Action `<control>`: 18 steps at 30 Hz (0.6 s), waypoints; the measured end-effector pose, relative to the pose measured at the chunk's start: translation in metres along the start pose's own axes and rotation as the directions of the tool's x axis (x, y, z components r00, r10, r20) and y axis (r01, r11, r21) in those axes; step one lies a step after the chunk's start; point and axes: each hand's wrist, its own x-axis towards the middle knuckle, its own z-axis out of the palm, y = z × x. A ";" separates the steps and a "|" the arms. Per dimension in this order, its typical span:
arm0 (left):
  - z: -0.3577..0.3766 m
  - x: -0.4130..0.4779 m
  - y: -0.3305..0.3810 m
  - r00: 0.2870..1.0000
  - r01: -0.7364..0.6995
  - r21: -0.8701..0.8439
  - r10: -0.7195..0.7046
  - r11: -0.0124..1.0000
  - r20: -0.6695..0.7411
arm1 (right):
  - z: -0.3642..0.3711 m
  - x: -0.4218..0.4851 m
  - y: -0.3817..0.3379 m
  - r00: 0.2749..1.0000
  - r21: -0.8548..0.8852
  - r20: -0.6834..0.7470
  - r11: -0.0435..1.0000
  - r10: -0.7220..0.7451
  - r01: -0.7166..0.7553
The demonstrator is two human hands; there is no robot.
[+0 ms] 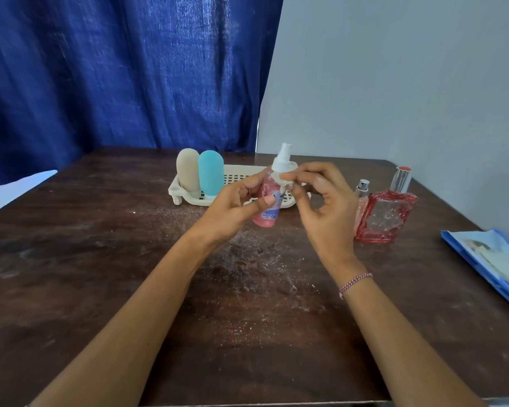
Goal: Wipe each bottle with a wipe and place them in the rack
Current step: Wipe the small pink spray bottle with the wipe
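Our left hand (229, 207) grips a pink spray bottle (264, 219) | our right hand (326, 212) pinches a wipe (283, 183) at its neck | rack (238, 174) just behind.

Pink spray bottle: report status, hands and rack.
Left hand grips pink spray bottle. Right hand pinches wipe at its neck. Rack holds beige bottle, blue bottle; room at right.

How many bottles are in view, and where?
5. A beige bottle and a teal bottle stand in the rack; the left hand holds a pink spray bottle; a small perfume bottle and a red perfume bottle stand on the table, right.
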 end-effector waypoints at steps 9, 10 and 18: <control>0.001 0.000 0.000 0.998 0.055 -0.170 -0.055 0.984 0.006 | 0.003 0.000 0.001 0.987 0.105 0.039 0.982 0.153 -0.156; 0.001 0.001 0.001 0.999 0.040 -0.208 -0.043 0.977 -0.009 | 0.004 -0.001 0.000 0.987 0.097 0.065 0.984 0.145 -0.151; -0.011 0.003 0.004 0.982 -0.025 -0.366 -0.046 0.930 -0.183 | 0.012 -0.009 -0.002 0.927 0.075 0.366 0.991 0.075 -0.110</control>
